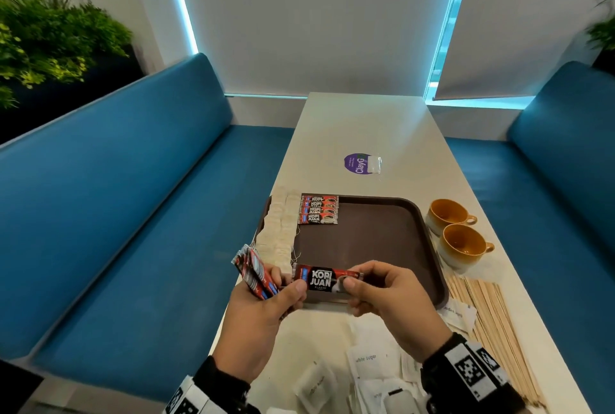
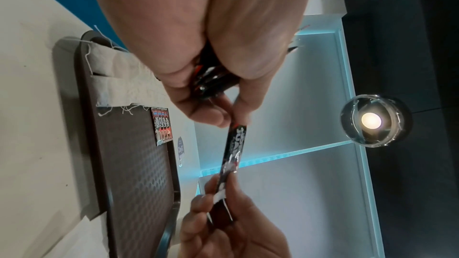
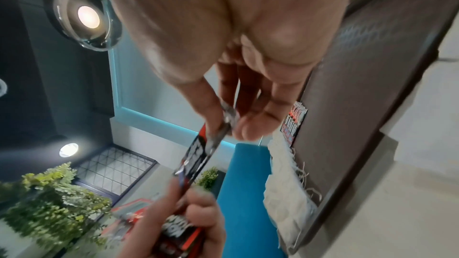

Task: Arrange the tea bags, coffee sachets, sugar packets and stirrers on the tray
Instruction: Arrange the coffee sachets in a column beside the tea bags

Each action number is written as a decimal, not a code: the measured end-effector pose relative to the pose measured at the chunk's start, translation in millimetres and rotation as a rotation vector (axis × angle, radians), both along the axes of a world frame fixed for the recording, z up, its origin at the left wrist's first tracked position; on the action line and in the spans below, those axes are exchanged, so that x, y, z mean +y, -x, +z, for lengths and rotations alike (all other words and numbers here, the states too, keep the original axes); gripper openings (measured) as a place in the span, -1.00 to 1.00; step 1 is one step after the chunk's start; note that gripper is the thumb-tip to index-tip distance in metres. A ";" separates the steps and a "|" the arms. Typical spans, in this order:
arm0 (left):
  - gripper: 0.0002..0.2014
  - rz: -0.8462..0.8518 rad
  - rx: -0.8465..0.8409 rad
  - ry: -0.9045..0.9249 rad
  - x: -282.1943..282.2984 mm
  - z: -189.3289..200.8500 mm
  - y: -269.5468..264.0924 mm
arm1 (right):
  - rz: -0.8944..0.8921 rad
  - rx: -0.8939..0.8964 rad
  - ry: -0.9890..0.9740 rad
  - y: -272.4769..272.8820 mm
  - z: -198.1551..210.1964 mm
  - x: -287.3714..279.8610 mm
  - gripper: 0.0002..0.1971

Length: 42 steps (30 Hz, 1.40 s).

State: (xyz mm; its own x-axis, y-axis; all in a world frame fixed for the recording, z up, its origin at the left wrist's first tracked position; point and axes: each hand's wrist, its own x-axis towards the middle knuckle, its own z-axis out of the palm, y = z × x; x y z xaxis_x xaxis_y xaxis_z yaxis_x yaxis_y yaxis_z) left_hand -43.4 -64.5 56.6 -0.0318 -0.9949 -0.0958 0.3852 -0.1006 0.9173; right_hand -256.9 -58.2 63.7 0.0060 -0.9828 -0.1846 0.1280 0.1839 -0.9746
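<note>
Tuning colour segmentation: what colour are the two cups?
Mustard yellow inside, pale cream outside: the two cups, clearest in the head view.

Both hands pinch one coffee sachet (image 2: 232, 152), seemingly above tray (image 2: 139, 164).

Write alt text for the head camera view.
Two hands hold one coffee sachet by its ends above a brown tray; the left hand also grips a fan of sachets, the right hand pinches the other end. The tray carries tea bags and four sachets; two cups, stirrers and sugar packets lie on the table.
</note>
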 end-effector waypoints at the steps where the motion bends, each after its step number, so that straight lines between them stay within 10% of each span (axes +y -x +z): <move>1: -0.64 -0.012 0.017 0.008 -1.5 -1.4 -0.6 | 0.055 0.036 -0.017 2.1 -1.4 -5.5 -0.91; 18: -0.57 -0.102 -0.082 -0.173 -20.6 -40.7 -17.8 | 0.008 0.300 -0.209 29.9 -57.3 -208.6 -0.86; 42: -0.49 -0.082 -0.114 -0.225 -33.7 -54.0 -34.2 | -0.103 0.654 -0.319 -1.0 -77.5 -239.1 -0.70</move>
